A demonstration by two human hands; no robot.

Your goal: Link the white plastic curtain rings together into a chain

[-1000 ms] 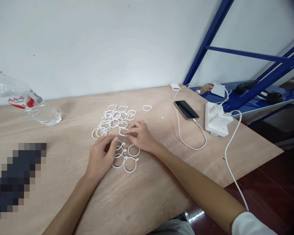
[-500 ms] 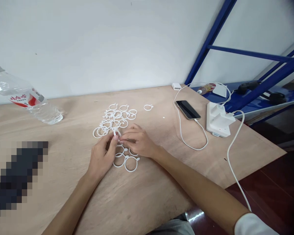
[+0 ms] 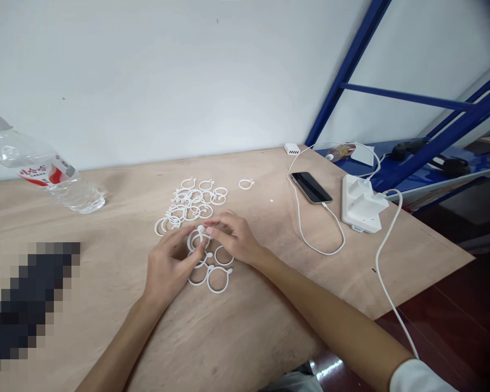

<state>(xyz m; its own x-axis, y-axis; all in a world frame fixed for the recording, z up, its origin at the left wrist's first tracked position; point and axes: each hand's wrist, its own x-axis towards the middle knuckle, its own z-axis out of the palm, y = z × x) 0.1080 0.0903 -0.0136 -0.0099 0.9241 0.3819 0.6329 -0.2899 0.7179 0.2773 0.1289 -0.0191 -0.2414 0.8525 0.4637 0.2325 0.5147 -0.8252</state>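
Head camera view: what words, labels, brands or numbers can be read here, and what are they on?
Label on the clear plastic water bottle: red characters, too small and blurred to read.
Phone: its dark screen shows no readable text.
White charging block: no readable text.

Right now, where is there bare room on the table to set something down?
Bare plywood lies between your forearms, and between the water bottle and the white plastic rings. It's crowded around your left hand and right hand, among the rings.
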